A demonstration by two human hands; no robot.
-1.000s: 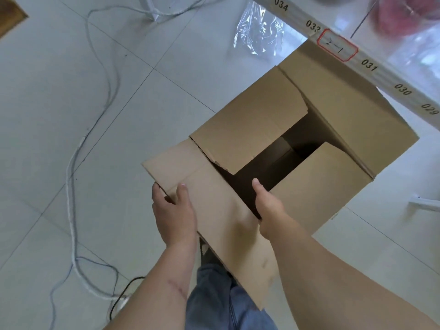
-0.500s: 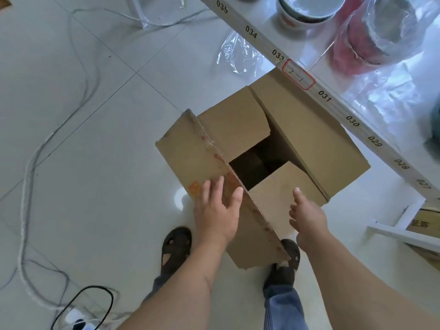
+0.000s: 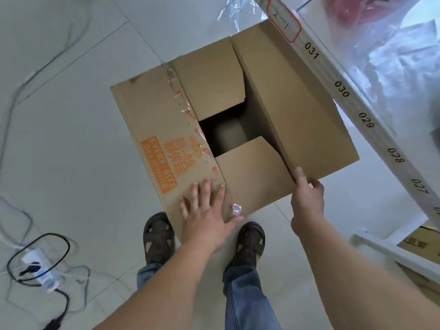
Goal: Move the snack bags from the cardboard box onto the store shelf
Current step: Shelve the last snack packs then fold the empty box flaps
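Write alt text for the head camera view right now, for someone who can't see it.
Seen from above, a person stands over a cardboard box on a tiled floor, left hand pressed flat on a folded-down flap, right hand gripping the corner of the opposite flap. The opening looks dark; no snack bags are visible. A numbered store shelf edge runs along the right.

Bare forearms, no sleeves in view. Blue jeans cover both legs. Dark brown strappy sandals on both feet, open between the straps.
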